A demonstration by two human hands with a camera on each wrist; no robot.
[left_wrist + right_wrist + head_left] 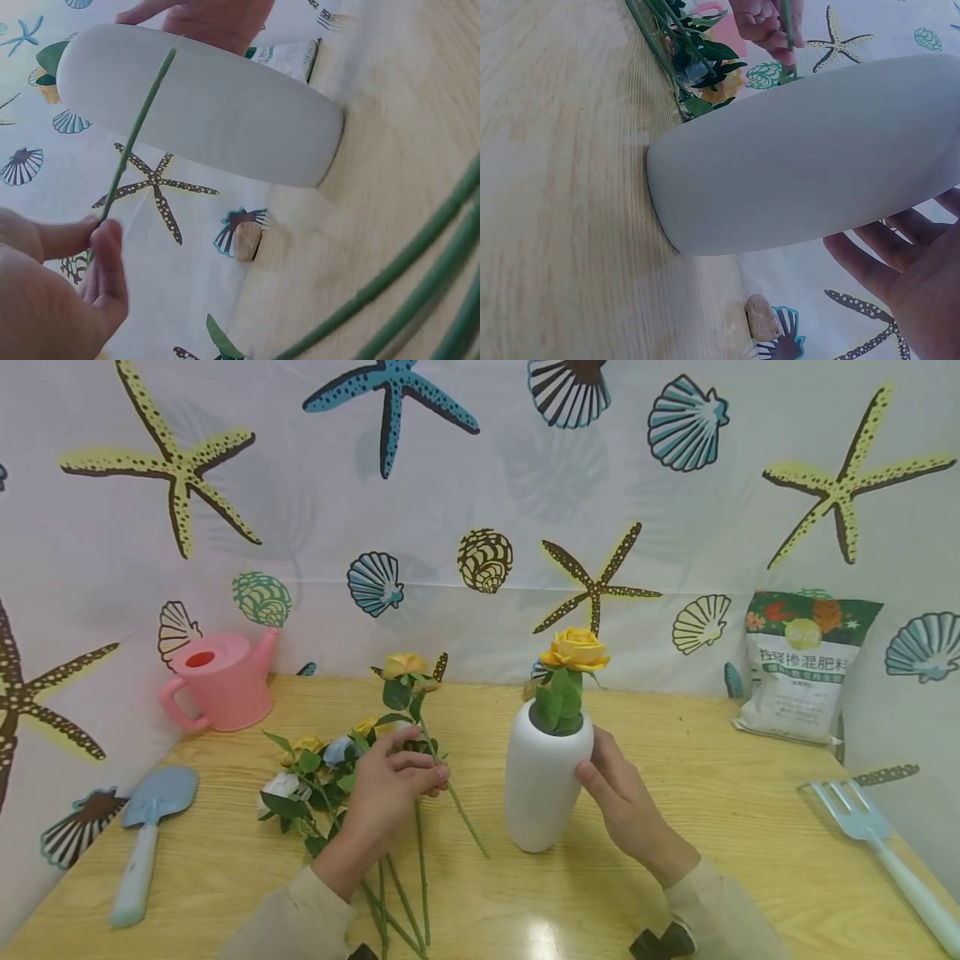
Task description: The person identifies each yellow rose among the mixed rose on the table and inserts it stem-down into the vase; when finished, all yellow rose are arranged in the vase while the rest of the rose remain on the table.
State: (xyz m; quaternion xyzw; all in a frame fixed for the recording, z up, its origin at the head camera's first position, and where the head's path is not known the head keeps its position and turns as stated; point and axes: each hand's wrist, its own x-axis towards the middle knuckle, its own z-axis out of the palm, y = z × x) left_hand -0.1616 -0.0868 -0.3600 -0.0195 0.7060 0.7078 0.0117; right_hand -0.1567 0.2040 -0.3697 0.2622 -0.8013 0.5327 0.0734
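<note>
My left hand (397, 772) pinches the green stem of a pale yellow rose (406, 666) between thumb and fingers. The rose's head points up and away, and its bare stem end slants down toward the vase. A white vase (542, 789) stands on the table with a yellow rose (575, 650) in its mouth. At the vase's right side, my right hand (626, 797) holds it, thumb in front and fingers round behind. In the left wrist view the pinched stem (139, 124) crosses in front of the vase (217, 112).
Several loose flowers (307, 764) lie under and beside my left forearm, stems toward me. A pink watering can (228, 689) and blue trowel (153, 814) are at the left. On the right are a fertilizer bag (798, 681) and a blue hand fork (873, 835). A patterned cloth hangs behind.
</note>
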